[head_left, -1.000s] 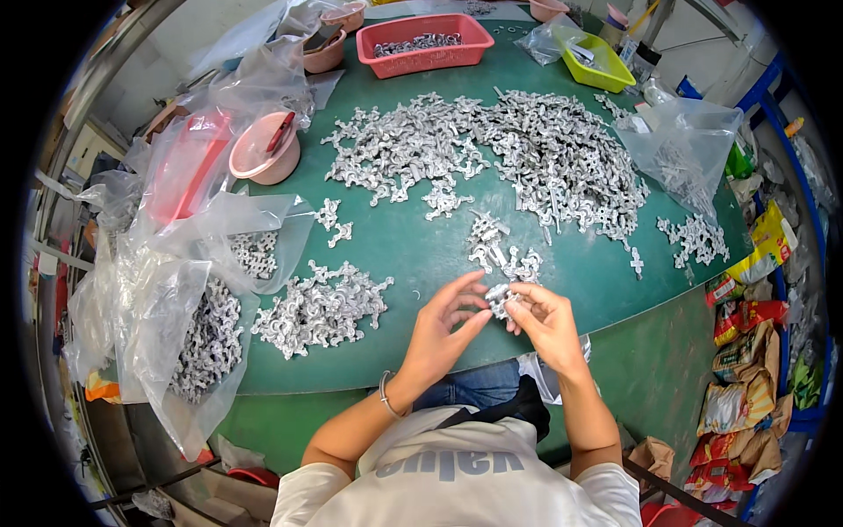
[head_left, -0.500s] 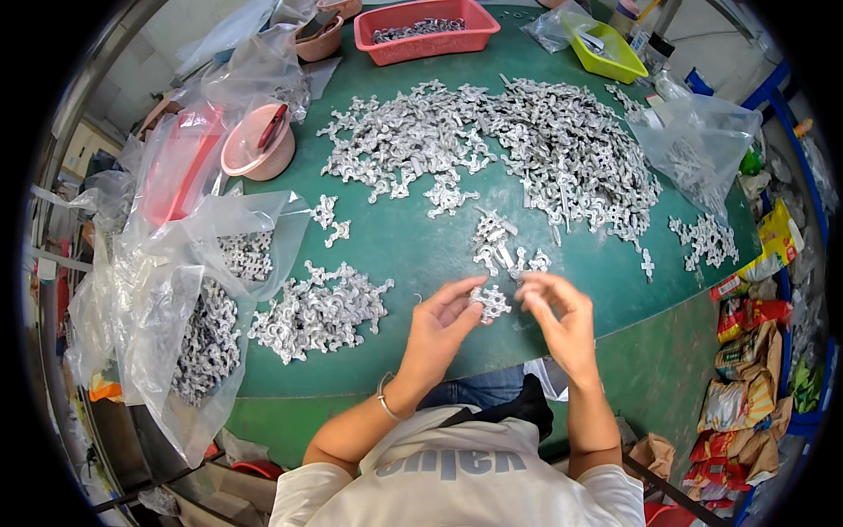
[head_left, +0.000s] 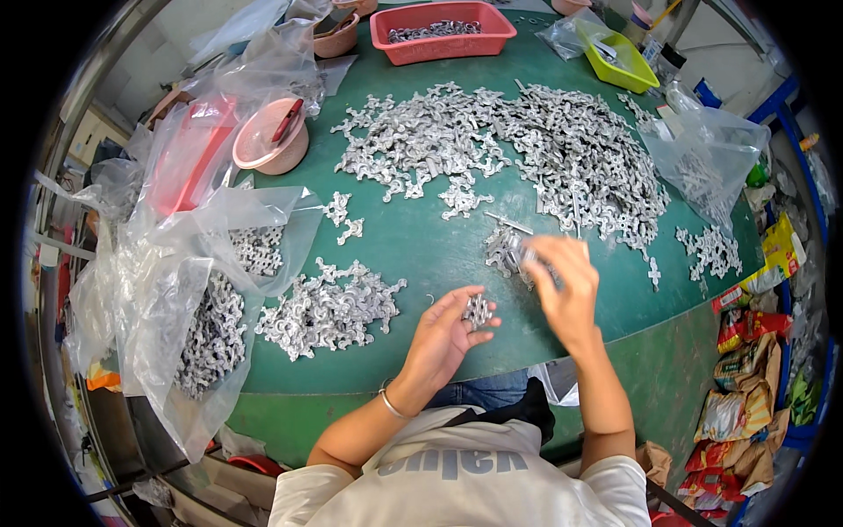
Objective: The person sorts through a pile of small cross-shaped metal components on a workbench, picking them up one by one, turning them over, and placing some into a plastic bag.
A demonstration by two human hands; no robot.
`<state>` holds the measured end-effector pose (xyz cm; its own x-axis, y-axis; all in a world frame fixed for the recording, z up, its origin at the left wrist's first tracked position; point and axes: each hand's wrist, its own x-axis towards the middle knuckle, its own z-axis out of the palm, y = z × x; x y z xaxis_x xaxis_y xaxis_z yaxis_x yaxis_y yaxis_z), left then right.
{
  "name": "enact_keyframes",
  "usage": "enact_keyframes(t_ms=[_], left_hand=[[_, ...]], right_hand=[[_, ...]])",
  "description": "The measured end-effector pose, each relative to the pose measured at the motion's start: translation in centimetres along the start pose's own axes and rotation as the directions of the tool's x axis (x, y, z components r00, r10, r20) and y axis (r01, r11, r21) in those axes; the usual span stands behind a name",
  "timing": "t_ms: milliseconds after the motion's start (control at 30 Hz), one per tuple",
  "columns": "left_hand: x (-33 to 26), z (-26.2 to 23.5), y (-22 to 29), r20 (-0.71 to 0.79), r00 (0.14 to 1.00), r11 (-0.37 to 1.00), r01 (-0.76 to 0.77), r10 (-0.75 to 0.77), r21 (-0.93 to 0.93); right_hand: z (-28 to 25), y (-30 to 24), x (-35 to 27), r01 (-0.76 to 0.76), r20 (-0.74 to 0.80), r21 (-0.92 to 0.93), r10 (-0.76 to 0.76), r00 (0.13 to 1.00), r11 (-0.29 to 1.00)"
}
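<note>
On the green felt-like counter (head_left: 413, 255), near its front edge, the left hand (head_left: 448, 334) cups a small cluster of dull silver, jagged cast-metal pieces (head_left: 477, 309), its fingers half curled around them. Just right, the blurred right hand (head_left: 566, 290) has its fingers pinched on more such pieces (head_left: 507, 250) from a little heap, with a broad glinting pile (head_left: 527, 149) farther back.

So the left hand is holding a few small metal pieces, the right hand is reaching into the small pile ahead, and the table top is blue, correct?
Not quite: the table top is green, as the head view shows. The left hand does hold small metal pieces, and the right hand is at the small pile.
</note>
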<state>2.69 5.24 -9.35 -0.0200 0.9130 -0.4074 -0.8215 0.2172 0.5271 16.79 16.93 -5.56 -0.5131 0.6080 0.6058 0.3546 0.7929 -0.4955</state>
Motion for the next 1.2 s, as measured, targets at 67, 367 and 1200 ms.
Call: enact_keyframes(t_ms=[67,367,1200], left_hand=[[0.1,1.3,0.0,-0.028,0.999,0.985,0.029,-0.035,-0.172],[-0.4,0.2,-1.0,-0.041,0.997,0.993,0.053,-0.058,-0.109],[-1.1,0.2,-1.3,-0.104,0.991,0.994,0.072,-0.08,-0.076]], right_hand=[[-0.7,-2.3,-1.5,0.072,0.137,0.016,-0.074,0.988,0.997],[-1.9,0.7,-3.6,-0.318,0.111,-0.129,0.333,0.937,0.939],[0.3,2.2,-4.0,-0.255,-0.085,-0.26,0.241,0.967,0.931]])
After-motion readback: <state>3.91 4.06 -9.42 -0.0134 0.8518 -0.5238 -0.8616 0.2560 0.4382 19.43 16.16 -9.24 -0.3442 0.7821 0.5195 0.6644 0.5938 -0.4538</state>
